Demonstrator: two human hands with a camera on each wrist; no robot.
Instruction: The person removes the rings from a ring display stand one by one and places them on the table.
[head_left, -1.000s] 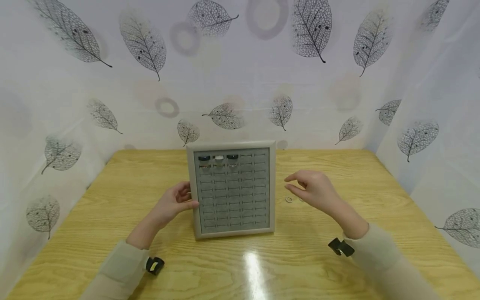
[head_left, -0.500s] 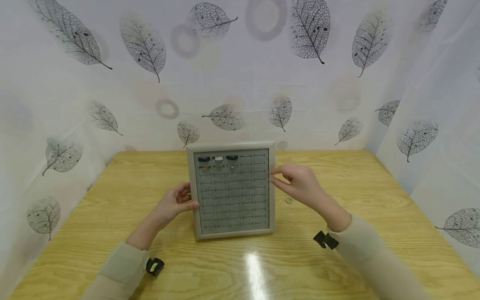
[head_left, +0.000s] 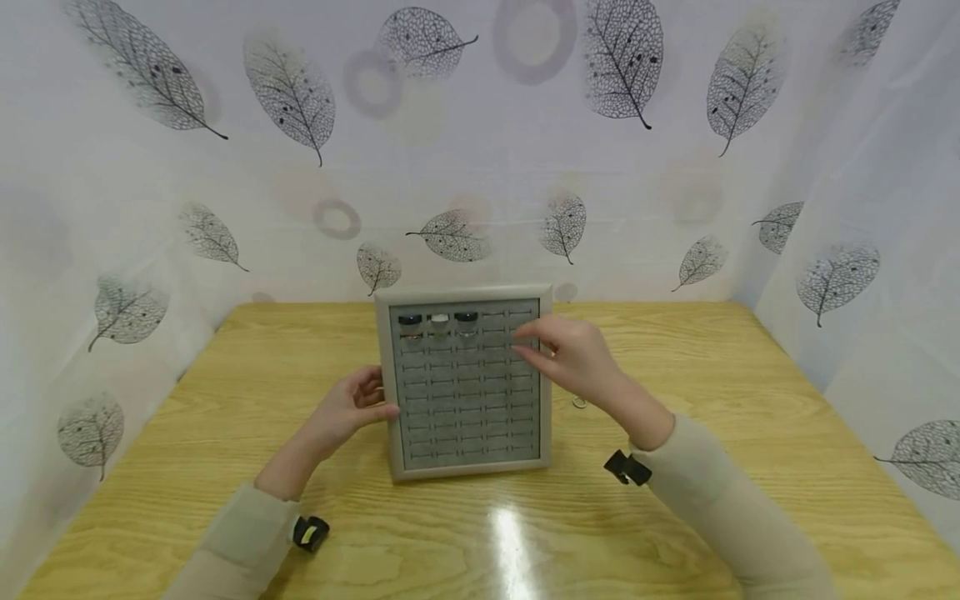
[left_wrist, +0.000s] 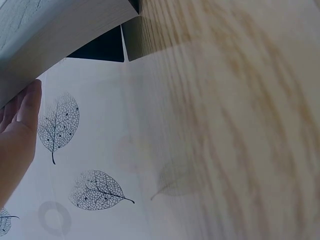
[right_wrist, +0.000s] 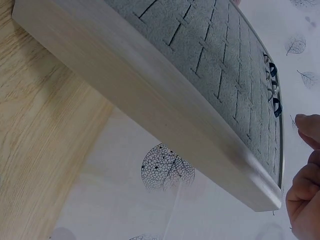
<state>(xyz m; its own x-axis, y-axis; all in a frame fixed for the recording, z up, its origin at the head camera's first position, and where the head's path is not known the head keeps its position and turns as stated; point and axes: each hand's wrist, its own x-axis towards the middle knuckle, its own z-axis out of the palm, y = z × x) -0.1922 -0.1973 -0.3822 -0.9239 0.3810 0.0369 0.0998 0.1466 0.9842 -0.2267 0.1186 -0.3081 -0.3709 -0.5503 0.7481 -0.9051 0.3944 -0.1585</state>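
A ring display board [head_left: 468, 400] with grey slotted padding in a pale frame stands tilted back on the table. My left hand [head_left: 356, 404] holds its left edge, thumb on the front; in the left wrist view the fingers [left_wrist: 31, 102] lie along the frame. My right hand [head_left: 577, 354] is bent in a pinch, its fingertips over the board's upper right slots. I cannot tell whether a small ring sits between those fingertips. Rings with dark and white tops [head_left: 438, 318] fill slots at the upper left. A silvery ring [head_left: 579, 402] lies on the table, just under the right hand.
The wooden table [head_left: 225, 400] reaches back to a white, leaf-printed curtain [head_left: 480, 167] that also hangs at both sides. Dark camera mounts [head_left: 628, 468] sit at both wrists. Behind the board, a dark support [left_wrist: 102, 46] shows in the left wrist view.
My right hand has moved left from beside the rings on the table, past the board's right edge, to in front of its upper right part. The left hand and board stay put.
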